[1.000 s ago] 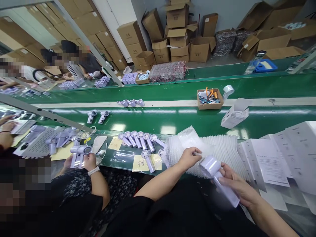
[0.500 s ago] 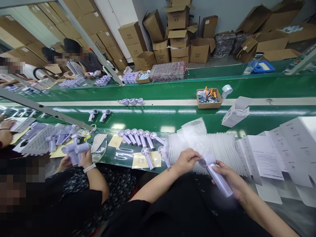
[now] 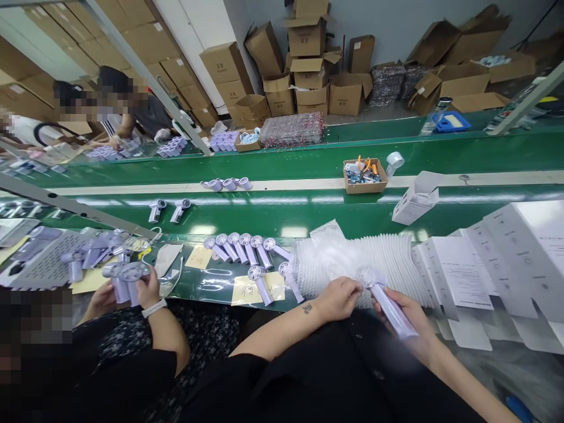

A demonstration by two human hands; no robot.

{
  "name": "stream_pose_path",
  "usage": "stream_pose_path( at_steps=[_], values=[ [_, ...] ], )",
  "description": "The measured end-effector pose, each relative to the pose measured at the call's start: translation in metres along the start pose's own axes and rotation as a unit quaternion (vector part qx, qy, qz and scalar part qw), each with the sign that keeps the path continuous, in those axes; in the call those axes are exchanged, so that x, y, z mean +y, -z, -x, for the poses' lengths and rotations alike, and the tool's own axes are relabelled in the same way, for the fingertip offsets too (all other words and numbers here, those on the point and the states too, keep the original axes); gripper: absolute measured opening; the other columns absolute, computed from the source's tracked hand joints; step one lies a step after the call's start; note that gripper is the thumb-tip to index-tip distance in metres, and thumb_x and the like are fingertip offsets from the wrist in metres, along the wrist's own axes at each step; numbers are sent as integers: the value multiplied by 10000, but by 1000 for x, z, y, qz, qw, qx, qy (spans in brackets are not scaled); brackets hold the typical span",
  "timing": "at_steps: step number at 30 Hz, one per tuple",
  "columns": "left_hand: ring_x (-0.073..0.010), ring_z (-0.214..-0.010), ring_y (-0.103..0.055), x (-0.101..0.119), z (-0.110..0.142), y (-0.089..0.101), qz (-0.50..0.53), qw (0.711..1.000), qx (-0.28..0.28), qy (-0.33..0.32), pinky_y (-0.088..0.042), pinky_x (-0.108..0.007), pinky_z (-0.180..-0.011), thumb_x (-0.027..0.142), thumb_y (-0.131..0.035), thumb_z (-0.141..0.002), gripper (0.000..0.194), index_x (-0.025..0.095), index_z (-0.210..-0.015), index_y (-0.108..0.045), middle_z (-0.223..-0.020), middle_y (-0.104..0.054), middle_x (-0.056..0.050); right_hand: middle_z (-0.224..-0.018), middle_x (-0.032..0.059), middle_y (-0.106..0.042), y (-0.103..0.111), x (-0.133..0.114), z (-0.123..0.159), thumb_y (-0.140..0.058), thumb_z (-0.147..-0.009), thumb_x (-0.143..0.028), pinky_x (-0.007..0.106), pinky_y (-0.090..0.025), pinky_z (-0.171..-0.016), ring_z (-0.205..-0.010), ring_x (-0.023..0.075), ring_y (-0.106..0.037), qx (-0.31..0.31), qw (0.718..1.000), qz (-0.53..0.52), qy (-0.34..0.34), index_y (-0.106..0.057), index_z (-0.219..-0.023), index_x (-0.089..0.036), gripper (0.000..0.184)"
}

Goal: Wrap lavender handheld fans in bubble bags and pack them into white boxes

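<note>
A pale purple handheld fan [image 3: 394,311] is gripped by its handle in my right hand [image 3: 414,326]. Its round head points up and left, against a clear bubble-wrap bag [image 3: 337,249]; whether the head is inside the bag's mouth is hard to tell. My left hand [image 3: 341,298] is closed in a pinch at the bag's near edge, just left of the fan head. Under the bag lies a stack of white ribbed sleeves [image 3: 383,252]. To the left, several purple fans [image 3: 251,249] lie in a row on the green bench.
Folded white boxes [image 3: 467,270] stand at the right. Beyond the bench edge are an upright white box [image 3: 416,197] and a carton of tools [image 3: 365,176]. At my left a co-worker's hands [image 3: 147,288] hold purple fans. A metal post [image 3: 88,211] slants across the left.
The raised end of the bubble-wrap bag has dropped lower over the sleeves. My left hand has shifted slightly down beside the fan head. The view has turned a little.
</note>
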State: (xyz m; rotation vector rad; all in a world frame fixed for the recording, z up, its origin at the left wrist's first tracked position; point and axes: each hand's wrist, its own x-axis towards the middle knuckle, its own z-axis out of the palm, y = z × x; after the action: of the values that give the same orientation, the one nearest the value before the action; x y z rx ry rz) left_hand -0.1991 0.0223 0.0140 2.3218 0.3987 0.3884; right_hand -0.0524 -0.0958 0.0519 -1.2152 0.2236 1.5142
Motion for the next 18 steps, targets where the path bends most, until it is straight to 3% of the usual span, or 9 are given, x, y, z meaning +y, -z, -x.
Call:
stream_pose_path(
  at_steps=[2, 4, 6, 10, 14, 16, 18],
  values=[
    [-149, -806, -585, 1, -6, -2, 10, 1000, -18, -11, -462, -262, -778, 174, -462, -816, 175, 166, -932, -593, -838, -639, -47, -668, 42, -642, -2, 4, 1, -654, -734, -192, 211, -542, -502, -544, 137, -620, 14, 998, -49, -22, -550, -864, -161, 169],
    [-144, -764, -584, 4, -14, 1, 6, 1000, 13, 16, -466, -264, -759, 143, -470, -775, 172, 170, -877, -605, -792, -637, -40, -724, 22, -657, -5, 2, 4, -687, -692, -166, 256, -568, -576, -625, 166, -653, -2, 998, -64, -11, -540, -913, -191, 267],
    [-155, -746, -580, 8, -21, 8, -12, 997, 66, 30, -470, -286, -752, 134, -467, -745, 160, 171, -825, -601, -756, -627, -46, -773, -3, -660, -8, -3, 9, -725, -665, -187, 296, -569, -612, -686, 191, -665, -23, 999, -31, 31, -513, -993, -236, 394],
    [-173, -724, -570, 24, -22, 18, -19, 994, 101, -42, -476, -315, -736, 173, -470, -742, 140, 178, -816, -589, -735, -614, -61, -746, -39, -636, -10, -6, 11, -768, -659, -255, 279, -530, -593, -626, 166, -638, -14, 988, 80, 130, -436, -1066, -269, 525],
    [-185, -729, -563, 34, -21, 20, -17, 997, 61, -52, -468, -326, -728, 187, -474, -743, 114, 182, -773, -584, -720, -597, -72, -768, -51, -620, -8, -1, 7, -777, -657, -289, 229, -487, -563, -659, 146, -623, 4, 976, 118, 181, -391, -988, -272, 509],
    [-175, -719, -561, 33, -26, 22, 8, 999, 40, -13, -462, -309, -719, 201, -483, -748, 112, 178, -765, -592, -708, -595, -59, -849, -32, -623, -8, 1, 6, -768, -666, -319, 257, -503, -594, -691, 156, -632, -6, 978, 135, 157, -390, -965, -268, 485],
    [-146, -661, -549, 30, -33, 26, 61, 990, 54, 112, -454, -270, -656, 210, -462, -769, 144, 166, -778, -599, -687, -595, -35, -918, -15, -617, -8, 1, 6, -754, -677, -349, 294, -514, -615, -702, 169, -639, -18, 975, 173, 136, -404, -957, -264, 457]
  ],
)
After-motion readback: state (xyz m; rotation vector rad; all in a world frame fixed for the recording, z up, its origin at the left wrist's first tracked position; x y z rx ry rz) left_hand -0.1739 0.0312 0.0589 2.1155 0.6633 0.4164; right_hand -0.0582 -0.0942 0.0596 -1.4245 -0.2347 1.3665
